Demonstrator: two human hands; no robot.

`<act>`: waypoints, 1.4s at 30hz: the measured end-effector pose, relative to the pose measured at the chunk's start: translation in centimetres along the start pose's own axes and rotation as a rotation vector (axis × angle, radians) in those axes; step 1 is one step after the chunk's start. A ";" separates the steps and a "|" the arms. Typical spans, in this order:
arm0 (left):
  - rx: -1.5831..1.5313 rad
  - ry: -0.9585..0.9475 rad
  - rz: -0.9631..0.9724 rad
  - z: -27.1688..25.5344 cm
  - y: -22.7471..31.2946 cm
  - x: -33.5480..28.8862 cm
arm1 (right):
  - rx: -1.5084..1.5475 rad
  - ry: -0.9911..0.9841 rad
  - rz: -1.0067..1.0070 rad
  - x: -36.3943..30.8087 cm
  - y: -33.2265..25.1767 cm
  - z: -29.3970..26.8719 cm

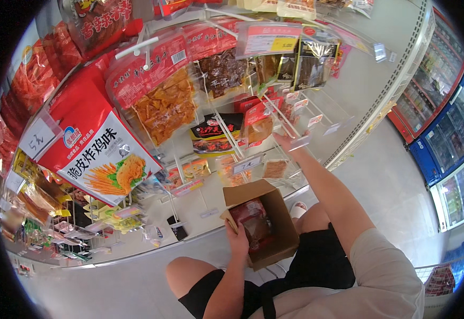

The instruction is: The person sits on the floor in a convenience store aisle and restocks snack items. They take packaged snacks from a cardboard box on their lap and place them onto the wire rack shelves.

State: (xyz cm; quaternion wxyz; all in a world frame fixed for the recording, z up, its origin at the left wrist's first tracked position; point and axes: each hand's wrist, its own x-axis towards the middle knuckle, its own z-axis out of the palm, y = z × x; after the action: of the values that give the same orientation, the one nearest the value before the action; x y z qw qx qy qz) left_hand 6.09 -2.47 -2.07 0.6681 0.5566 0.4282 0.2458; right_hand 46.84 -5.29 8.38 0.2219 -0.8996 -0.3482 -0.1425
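An open brown cardboard box (pixel 283 229) rests at my lap, with red-and-clear snack packets (pixel 253 218) inside. My left hand (pixel 237 239) grips the box's left flap, fingers closed over its edge. Stretched forward to the shelf, my right hand (pixel 285 143) is at the hanging hooks, beside a red-topped snack packet (pixel 258 127). A clear tag holder and the hook partly cover its fingers, so I cannot tell whether they hold anything. Left of that packet hangs a black-and-red snack pouch (pixel 216 133).
Metal display hooks (pixel 280 114) jut toward me. A large red-and-white snack bag (pixel 102 154) hangs near at left, and orange snack packs (pixel 163 111) hang above. Glass-door coolers (pixel 428 80) stand at the right beyond the floor. A black object (pixel 177 227) lies on the lower shelf.
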 end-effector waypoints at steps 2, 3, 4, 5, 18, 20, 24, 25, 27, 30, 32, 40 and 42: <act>-0.008 0.003 -0.015 0.3 0.0 0.2 | 0.042 0.006 0.043 2.4 -0.8 -0.1; -0.013 0.001 -0.023 0.4 0.1 0.1 | 0.189 0.051 0.068 4.1 -0.6 0.4; 0.022 -0.007 -0.039 0.7 0.9 -0.2 | 0.330 0.099 0.103 5.3 0.3 0.9; 0.059 0.001 -0.059 0.8 2.0 -0.5 | 0.417 0.068 0.122 6.0 -0.1 1.6; 0.028 0.011 0.003 0.1 0.1 -0.2 | 0.978 0.054 0.426 -0.6 1.1 0.5; 0.036 0.015 -0.034 0.0 1.4 -0.5 | 0.997 -0.026 0.425 -3.8 -0.2 -3.6; -0.001 0.010 0.052 0.3 0.2 -0.6 | 1.021 -0.089 0.437 -9.8 0.4 -9.6; -0.001 0.001 0.053 0.4 0.2 -0.6 | 1.037 -0.090 0.463 -11.0 0.2 -11.1; 0.010 -0.016 0.047 0.3 0.2 -0.9 | 1.080 -0.115 0.511 -12.9 -0.1 -13.4; 0.005 -0.014 0.052 0.4 0.0 -1.2 | 1.032 -0.168 0.497 -14.7 -0.4 -15.5; 0.080 0.001 0.119 0.4 -0.4 -1.5 | 1.005 -0.167 0.489 -16.5 -1.4 -16.0; 0.077 0.009 0.108 0.9 -2.3 -0.4 | 0.876 -0.440 0.505 -25.4 -4.4 -7.3; 0.044 -0.001 0.134 1.2 -2.2 -0.4 | 0.738 -0.439 0.427 -27.8 -4.7 -3.0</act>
State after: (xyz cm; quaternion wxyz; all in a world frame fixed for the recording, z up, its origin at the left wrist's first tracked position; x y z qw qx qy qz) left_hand 6.58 -4.02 -4.02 0.6378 0.5987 0.3952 0.2802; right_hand 23.35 -19.30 0.98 0.4718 -0.8210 -0.2217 0.2327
